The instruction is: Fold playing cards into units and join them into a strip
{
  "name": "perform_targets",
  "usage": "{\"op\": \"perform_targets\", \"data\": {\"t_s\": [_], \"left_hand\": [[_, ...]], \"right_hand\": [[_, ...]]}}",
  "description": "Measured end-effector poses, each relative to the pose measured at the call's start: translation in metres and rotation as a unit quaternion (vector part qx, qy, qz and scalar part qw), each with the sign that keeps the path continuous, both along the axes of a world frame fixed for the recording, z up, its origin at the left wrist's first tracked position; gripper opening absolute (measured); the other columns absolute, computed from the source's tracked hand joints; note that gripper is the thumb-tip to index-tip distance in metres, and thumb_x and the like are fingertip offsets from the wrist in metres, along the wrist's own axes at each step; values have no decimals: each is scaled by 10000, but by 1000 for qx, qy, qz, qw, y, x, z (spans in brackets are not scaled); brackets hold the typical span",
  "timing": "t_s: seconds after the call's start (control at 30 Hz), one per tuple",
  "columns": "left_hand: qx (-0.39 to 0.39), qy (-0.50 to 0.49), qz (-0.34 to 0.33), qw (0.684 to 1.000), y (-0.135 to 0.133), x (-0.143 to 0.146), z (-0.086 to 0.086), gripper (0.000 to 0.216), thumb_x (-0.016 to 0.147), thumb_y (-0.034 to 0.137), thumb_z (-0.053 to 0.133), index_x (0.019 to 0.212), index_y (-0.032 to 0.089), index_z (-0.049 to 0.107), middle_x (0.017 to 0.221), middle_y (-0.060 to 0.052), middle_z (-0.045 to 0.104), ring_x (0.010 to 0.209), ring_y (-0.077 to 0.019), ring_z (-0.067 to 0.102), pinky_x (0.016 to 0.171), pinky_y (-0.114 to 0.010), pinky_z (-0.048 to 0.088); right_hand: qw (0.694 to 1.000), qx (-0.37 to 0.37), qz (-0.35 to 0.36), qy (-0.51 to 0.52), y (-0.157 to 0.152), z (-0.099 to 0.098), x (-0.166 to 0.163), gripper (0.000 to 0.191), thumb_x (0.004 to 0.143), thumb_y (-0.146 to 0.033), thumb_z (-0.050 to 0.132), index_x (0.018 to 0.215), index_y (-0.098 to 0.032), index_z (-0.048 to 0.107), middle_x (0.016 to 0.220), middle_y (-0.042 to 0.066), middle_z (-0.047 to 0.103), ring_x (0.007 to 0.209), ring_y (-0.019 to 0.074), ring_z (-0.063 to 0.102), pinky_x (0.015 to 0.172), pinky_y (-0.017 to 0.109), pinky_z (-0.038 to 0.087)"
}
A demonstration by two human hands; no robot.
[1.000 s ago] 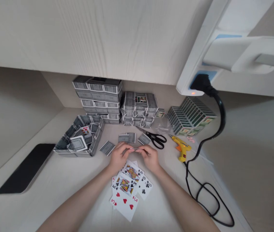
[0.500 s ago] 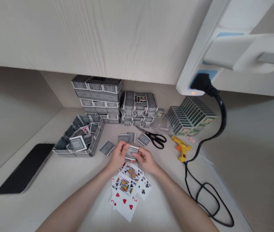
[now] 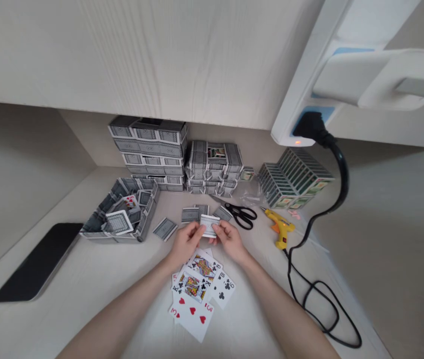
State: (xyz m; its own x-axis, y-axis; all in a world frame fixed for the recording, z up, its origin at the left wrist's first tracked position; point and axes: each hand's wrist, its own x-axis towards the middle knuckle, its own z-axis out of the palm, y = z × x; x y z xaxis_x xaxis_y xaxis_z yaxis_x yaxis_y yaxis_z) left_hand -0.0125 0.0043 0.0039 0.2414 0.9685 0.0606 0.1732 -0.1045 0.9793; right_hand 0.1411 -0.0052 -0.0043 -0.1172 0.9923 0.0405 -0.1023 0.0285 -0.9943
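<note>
Between my two hands is a playing card [image 3: 209, 226], its grey patterned back facing me. My left hand [image 3: 188, 241] pinches its left edge, and my right hand [image 3: 228, 239] grips the right edge with the thumb on top. Just beyond lie several grey-backed folded cards [image 3: 165, 229] on the table. Below my hands, loose face-up playing cards [image 3: 193, 286] overlap in a pile, a king of clubs and a three of hearts among them. Black-handled scissors [image 3: 242, 215] rest right of my right hand.
A yellow glue gun [image 3: 279, 227] with a black cable [image 3: 311, 294] lies at right. An open box made of cards [image 3: 148, 219] holds more cards at left, near a black phone-like slab [image 3: 40, 264]. Card-built blocks [image 3: 155, 149] stand stacked at the back. A power strip [image 3: 297, 89] hangs above.
Both hands have raised the card slightly away from me and to the right. My left fingers have shifted down along its left edge. The loose cards on the table stay put.
</note>
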Motion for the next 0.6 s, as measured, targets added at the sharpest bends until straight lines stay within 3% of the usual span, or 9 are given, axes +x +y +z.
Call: {"op": "perform_targets", "data": {"t_s": [0.17, 0.23, 0.43, 0.6], "left_hand": [[-3, -3, -67, 998, -2, 0, 5, 343, 806, 404, 454, 557, 168, 460, 427, 53, 487, 404, -74, 416, 457, -191, 333], [-9, -20, -65, 998, 0, 0, 5, 349, 799, 404, 472, 545, 164, 477, 435, 42, 509, 414, -77, 437, 464, -193, 344], [-49, -154, 103, 982, 13, -2, 0, 306, 751, 441, 548, 653, 153, 514, 473, 43, 533, 386, -75, 440, 424, -196, 346], [-67, -218, 129, 965, 15, -1, -3, 416, 746, 436, 561, 1042, 154, 484, 819, -53, 668, 543, -122, 580, 563, -257, 453]], "right_hand": [[999, -33, 8, 29, 3, -1, 5, 318, 743, -498, 570, 693, -186, 542, 469, -33, 542, 412, 109, 454, 429, 235, 338], [998, -44, 3, 52, 4, -2, 6, 332, 738, -510, 568, 710, -180, 550, 470, -27, 555, 405, 110, 458, 426, 234, 333], [999, -32, -16, 9, 1, -7, 2, 326, 750, -496, 557, 786, -172, 552, 527, -18, 586, 435, 97, 459, 467, 230, 362], [993, 48, 31, -108, -5, -2, 0, 326, 697, -451, 635, 887, -191, 582, 721, 1, 606, 581, 109, 503, 552, 238, 396]]}}
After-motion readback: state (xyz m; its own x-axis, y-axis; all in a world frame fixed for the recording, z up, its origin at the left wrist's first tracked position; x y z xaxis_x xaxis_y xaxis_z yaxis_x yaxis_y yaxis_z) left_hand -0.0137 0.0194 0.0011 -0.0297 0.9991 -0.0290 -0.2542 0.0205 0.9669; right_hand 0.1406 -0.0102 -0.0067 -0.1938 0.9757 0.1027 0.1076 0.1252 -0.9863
